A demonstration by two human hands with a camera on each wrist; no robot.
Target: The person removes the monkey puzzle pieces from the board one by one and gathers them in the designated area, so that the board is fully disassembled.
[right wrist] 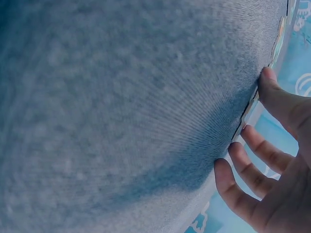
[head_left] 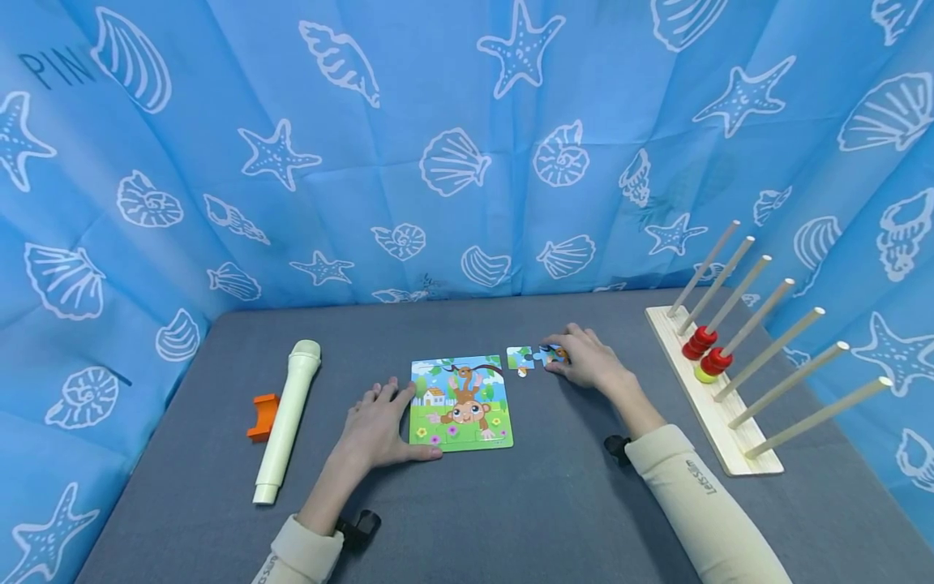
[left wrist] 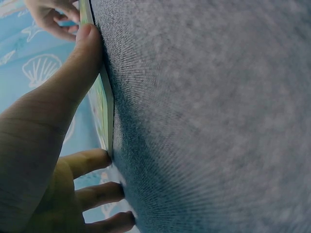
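Observation:
A square jigsaw puzzle (head_left: 467, 405) with a hanging monkey, a small house and flowers lies flat at mid-table. My left hand (head_left: 379, 426) rests at its lower left corner, the thumb along the near edge and the index finger against the left edge. In the left wrist view the thumb and fingertips touch the rim of the puzzle board (left wrist: 108, 116). To the right of the board, my right hand (head_left: 587, 361) pinches a jigsaw piece (head_left: 556, 354), partly hidden under the fingers. A second jigsaw piece (head_left: 520, 358) lies between that piece and the board.
On the left lies a pale green toy microphone (head_left: 288, 422) beside an orange curved block (head_left: 263, 418). A wooden peg stand (head_left: 718, 397) with upright rods stands on the right, with red rings (head_left: 699, 343) on two rods. A blue shell-print curtain (head_left: 452, 162) hangs behind the grey table.

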